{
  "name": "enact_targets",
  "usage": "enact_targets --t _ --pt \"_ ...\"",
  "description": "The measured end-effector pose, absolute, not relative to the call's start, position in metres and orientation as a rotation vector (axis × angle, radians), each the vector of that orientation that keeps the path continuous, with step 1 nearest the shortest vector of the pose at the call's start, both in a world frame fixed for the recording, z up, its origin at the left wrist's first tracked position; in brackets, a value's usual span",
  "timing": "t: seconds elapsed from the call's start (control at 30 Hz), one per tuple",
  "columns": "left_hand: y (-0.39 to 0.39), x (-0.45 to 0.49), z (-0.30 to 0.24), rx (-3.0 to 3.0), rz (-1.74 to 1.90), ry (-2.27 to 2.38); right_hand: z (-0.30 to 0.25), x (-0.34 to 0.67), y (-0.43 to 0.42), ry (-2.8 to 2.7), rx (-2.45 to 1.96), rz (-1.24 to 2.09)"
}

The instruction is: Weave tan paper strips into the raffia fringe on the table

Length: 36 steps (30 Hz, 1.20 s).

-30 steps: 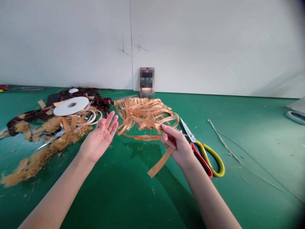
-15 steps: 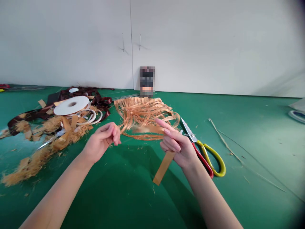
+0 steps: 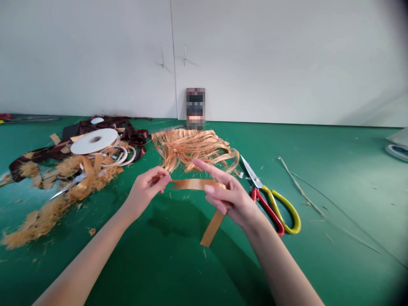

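Note:
A tan satin ribbon is stretched between my two hands above the green table. My left hand pinches with thumb and forefinger at its frayed left end, where thin threads show. Around the ribbon's other part my right hand is closed, thumb on top and forefinger pointing out; a loose tail of ribbon hangs below it. Just behind the hands lies a heap of fringed tan ribbon strips. To the right of my right hand rest scissors with one red and one yellow handle, blades pointing away.
At left is a pile with a white ribbon spool, dark brown ribbon and tan thread scraps. A thin pale strand lies at right. A small blurred-out object stands against the white wall.
My left hand has moved right and closed on the ribbon's frayed end. The stretch between the hands has come lower and nearer, and my right thumb now presses on it.

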<state>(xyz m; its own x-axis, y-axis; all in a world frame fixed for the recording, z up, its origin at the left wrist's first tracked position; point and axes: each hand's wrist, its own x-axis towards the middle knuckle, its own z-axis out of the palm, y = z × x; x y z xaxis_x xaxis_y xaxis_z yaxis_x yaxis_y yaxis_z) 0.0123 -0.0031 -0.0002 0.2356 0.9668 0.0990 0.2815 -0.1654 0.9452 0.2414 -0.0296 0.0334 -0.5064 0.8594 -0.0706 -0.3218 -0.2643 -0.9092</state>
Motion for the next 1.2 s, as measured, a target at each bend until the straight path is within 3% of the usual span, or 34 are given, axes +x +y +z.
enact_targets --t 0.17,0.5,0.97,1.2 --pt "-0.012 0.027 -0.002 1.940 1.344 1.269 0.025 0.219 -0.035 -1.412 -0.861 1.795" --pt "-0.018 0.031 -0.017 2.702 1.519 1.211 0.016 0.206 -0.041 -1.630 -1.033 1.692" --pt "-0.022 0.031 -0.021 2.972 1.217 1.429 0.005 0.198 -0.041 -1.805 -1.212 1.555" --pt "-0.013 0.019 -0.021 2.672 1.218 1.846 0.013 0.200 -0.043 -1.785 -1.221 1.630"
